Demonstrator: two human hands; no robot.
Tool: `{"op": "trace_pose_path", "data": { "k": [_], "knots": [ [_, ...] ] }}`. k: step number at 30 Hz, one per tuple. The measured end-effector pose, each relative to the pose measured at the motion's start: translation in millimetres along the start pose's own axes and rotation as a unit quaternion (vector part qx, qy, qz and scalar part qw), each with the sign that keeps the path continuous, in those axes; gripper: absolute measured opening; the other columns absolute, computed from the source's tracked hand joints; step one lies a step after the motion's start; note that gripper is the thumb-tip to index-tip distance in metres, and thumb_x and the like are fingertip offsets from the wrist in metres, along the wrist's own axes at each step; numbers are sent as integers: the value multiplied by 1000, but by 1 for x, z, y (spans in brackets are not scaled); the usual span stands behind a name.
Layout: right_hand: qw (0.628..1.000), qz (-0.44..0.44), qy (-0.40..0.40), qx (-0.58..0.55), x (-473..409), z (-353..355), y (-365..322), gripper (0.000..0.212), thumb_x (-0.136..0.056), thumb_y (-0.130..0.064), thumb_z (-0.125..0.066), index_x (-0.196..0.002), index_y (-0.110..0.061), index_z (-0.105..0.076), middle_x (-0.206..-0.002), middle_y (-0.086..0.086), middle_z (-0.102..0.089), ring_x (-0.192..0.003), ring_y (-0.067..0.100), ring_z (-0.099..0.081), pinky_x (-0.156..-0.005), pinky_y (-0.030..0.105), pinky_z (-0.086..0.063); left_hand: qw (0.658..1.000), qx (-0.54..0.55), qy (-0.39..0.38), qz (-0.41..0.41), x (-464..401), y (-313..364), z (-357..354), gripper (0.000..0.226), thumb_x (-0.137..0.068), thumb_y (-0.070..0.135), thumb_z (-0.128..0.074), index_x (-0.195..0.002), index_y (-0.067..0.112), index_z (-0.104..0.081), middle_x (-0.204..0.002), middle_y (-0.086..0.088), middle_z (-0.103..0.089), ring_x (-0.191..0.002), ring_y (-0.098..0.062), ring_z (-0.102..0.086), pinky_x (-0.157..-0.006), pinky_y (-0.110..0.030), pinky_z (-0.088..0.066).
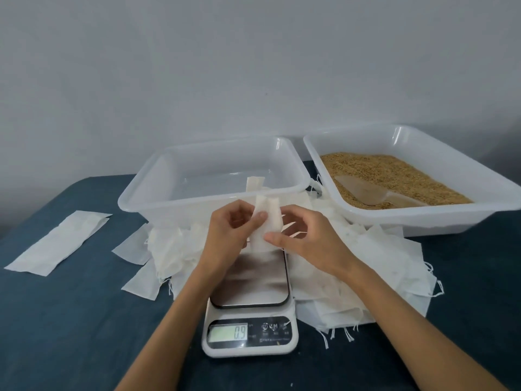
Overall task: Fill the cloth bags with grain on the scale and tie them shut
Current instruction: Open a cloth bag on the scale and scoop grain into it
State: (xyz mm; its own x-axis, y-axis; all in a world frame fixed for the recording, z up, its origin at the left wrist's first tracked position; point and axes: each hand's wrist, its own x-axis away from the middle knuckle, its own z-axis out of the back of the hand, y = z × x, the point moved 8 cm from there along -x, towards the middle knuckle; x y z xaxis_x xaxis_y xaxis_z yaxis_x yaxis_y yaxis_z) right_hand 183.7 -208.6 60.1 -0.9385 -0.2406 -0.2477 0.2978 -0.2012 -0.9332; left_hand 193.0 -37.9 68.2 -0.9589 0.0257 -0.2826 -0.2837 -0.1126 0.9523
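A small white cloth bag [266, 227] stands upright over the far edge of the steel plate of the kitchen scale [251, 289]. My left hand [229, 232] pinches its left side with thumb and fingers. My right hand [303, 235] holds its right side, thumb against the cloth. The scale's display [227, 332] reads 0.9. The grain [394, 176] fills a white tub [423, 214] at the right, with a clear scoop [369, 190] lying in it.
A second white tub [158, 204] behind the scale holds one white bag [255, 183]. Several flat cloth bags [366, 277] with drawstrings are heaped around the scale. Separate flat bags lie on the blue tablecloth at the left [59, 241].
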Motion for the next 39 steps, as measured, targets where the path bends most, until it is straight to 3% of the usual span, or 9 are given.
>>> {"op": "trace_pose_path", "data": {
  "k": [4, 6, 9, 13, 17, 20, 25, 32, 39],
  "knots": [
    [999, 34, 28, -1, 1, 0, -5, 7, -92, -19, -73, -88, -14, -71, -80, 2, -71, -73, 14, -68, -64, 23, -54, 999, 42, -15, 17, 5, -1, -5, 11, -101, 9, -67, -95, 1, -61, -70, -12, -53, -56, -16, -40, -48, -24, -31],
    [998, 32, 39, -36, 0, 4, -5, 8, -95, -13, -69, -89, -8, -71, -82, 6, -73, -76, 17, -71, -64, 22, -54, 998, 61, -25, 22, 5, 0, -7, 2, -101, 2, -62, -100, 3, -61, -72, -16, -55, -58, -22, -41, -47, -27, -35],
    [999, 28, 20, -37, -1, 6, -4, 9, -95, -12, -68, -91, -6, -73, -83, 9, -74, -76, 16, -69, -64, 22, -52, 997, 67, -27, 9, 6, 3, -8, 13, -99, -3, -62, -108, 5, -66, -83, -15, -63, -63, -26, -51, -50, -32, -47],
    [999, 28, 13, -30, 1, 4, -4, 19, -99, -21, -63, -87, -9, -74, -73, -3, -68, -67, 8, -61, -60, 19, -48, 994, 102, -41, 3, 6, 4, -9, 19, -100, 16, -67, -89, 1, -72, -79, -14, -64, -67, -26, -52, -52, -30, -46],
    [993, -4, 15, -118, 0, 9, -5, 26, -94, -30, -65, -102, -6, -73, -86, 13, -72, -70, 25, -65, -67, 32, -58, 989, 143, -6, 21, 3, -1, -2, 19, -100, 15, -66, -95, -3, -71, -85, -15, -67, -71, -26, -57, -54, -28, -49],
    [987, -29, -32, -155, 0, 4, -4, 30, -89, -17, -73, -116, -4, -70, -102, 18, -74, -88, 35, -71, -78, 36, -61, 989, 144, 23, 32, 1, -5, 5, 14, -99, 10, -67, -91, -1, -62, -84, -17, -67, -70, -23, -62, -53, -28, -52],
    [976, -27, 69, -203, 0, 23, -1, 22, -87, -3, -74, -109, -4, -71, -85, 19, -68, -81, 24, -70, -70, 27, -59, 988, 145, 32, 32, 0, -5, 4, 24, -96, 9, -71, -81, 5, -52, -72, -17, -62, -50, -21, -51, -47, -30, -48],
    [975, -24, 83, -207, 0, 22, -3, 11, -90, -11, -72, -98, -9, -65, -64, -3, -64, -60, 7, -60, -60, 19, -53, 993, 67, 98, -8, 5, -9, 1, 23, -98, 11, -72, -88, 11, -51, -61, -17, -47, -45, -22, -37, -41, -26, -32],
    [958, -11, 65, -280, -2, 23, -8, 22, -88, 4, -69, -104, -11, -72, -91, 3, -72, -86, 14, -69, -76, 25, -58, 985, 85, 153, -9, 3, -9, 1, 19, -98, 8, -69, -90, 11, -52, -58, -13, -49, -43, -19, -37, -40, -25, -33]
  ]
}}
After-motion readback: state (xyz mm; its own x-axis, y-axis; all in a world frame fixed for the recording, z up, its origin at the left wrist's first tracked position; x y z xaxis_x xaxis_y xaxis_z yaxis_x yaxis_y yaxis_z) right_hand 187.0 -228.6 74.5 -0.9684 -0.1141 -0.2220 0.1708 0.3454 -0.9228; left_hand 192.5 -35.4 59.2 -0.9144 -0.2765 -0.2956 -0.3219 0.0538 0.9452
